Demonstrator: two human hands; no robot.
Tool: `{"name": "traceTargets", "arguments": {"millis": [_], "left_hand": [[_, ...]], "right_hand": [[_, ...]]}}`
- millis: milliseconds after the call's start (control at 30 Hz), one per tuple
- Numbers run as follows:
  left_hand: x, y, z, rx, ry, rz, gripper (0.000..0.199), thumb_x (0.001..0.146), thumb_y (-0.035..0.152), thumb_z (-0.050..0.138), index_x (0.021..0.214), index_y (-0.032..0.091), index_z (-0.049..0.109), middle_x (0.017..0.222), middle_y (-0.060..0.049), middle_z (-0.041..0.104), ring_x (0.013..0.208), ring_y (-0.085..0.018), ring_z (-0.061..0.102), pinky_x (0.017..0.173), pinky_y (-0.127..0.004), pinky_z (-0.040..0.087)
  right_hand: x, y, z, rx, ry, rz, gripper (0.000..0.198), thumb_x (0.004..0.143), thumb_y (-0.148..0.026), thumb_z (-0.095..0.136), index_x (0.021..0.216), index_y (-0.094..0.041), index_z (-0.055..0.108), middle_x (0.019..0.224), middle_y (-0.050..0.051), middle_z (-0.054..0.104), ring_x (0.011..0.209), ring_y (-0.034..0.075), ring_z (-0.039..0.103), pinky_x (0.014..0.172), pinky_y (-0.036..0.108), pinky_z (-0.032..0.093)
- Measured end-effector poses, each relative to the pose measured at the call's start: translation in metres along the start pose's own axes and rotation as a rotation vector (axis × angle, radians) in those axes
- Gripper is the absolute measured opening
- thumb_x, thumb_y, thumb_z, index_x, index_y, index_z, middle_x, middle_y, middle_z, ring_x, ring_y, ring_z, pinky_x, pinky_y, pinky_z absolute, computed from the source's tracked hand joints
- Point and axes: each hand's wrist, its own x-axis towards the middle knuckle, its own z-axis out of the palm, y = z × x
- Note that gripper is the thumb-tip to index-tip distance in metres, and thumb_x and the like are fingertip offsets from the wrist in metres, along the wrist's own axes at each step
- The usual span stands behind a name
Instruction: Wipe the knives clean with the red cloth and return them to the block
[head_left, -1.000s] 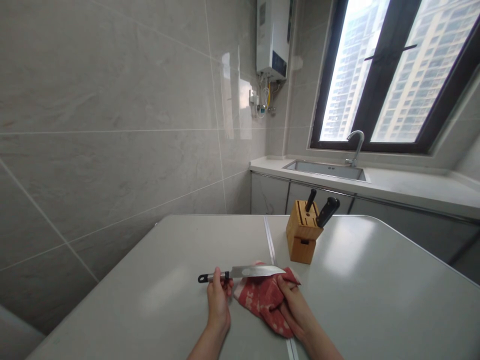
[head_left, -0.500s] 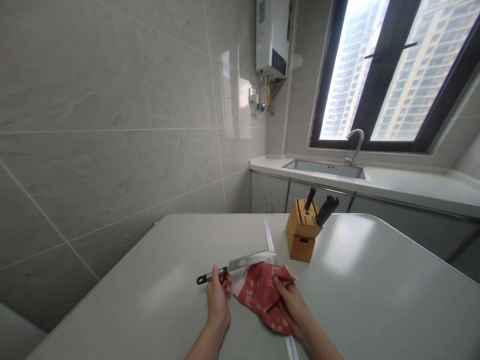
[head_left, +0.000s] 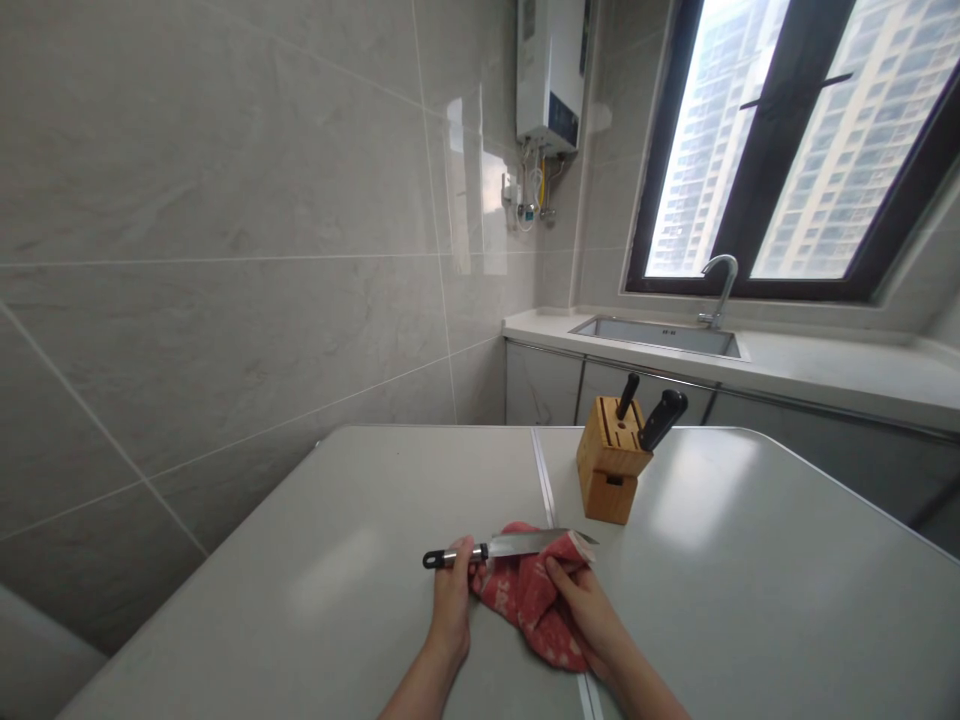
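My left hand is closed around the black and silver handle of a kitchen knife. The blade points right, and part of it is covered by a red patterned cloth. My right hand grips that cloth, its thumb on top, with a fold lying over the blade near the tip. The cloth also shows behind the blade and hangs down toward the table between my hands.
A wooden knife block with two black-handled knives stands on the white table, beyond my right hand. Behind the table are a counter with a sink, a faucet and a window. A tiled wall runs along the left.
My left hand has moved the knife to the right and turned its blade more level. The blade now lies within the cloth's folds instead of behind its top edge.
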Motion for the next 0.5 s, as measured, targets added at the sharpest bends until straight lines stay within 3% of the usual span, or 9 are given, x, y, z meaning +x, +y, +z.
{"name": "traceTargets", "arguments": {"millis": [167, 500], "left_hand": [[-0.0013, -0.0007, -0.0004, 0.007, -0.083, 0.006, 0.031, 0.075, 0.044, 0.06, 0.063, 0.017, 0.049, 0.05, 0.006, 0.048, 0.047, -0.009, 0.04, 0.048, -0.02, 0.031], [-0.0051, 0.0012, -0.0025, 0.233, -0.269, 0.075, 0.035, 0.081, 0.047, 0.052, 0.062, 0.017, 0.049, 0.053, 0.004, 0.046, 0.05, -0.011, 0.039, 0.051, -0.021, 0.03]], "right_hand": [[-0.0025, -0.0058, 0.007, 0.03, -0.056, 0.001, 0.025, 0.065, -0.033, 0.075, 0.08, -0.016, 0.066, 0.078, 0.006, 0.072, 0.082, 0.022, 0.066, 0.082, 0.036, 0.049], [-0.0003, -0.0057, 0.0038, 0.101, -0.107, 0.0, 0.024, 0.071, -0.03, 0.071, 0.088, -0.015, 0.066, 0.085, 0.008, 0.072, 0.084, 0.023, 0.066, 0.079, 0.036, 0.05]]}}
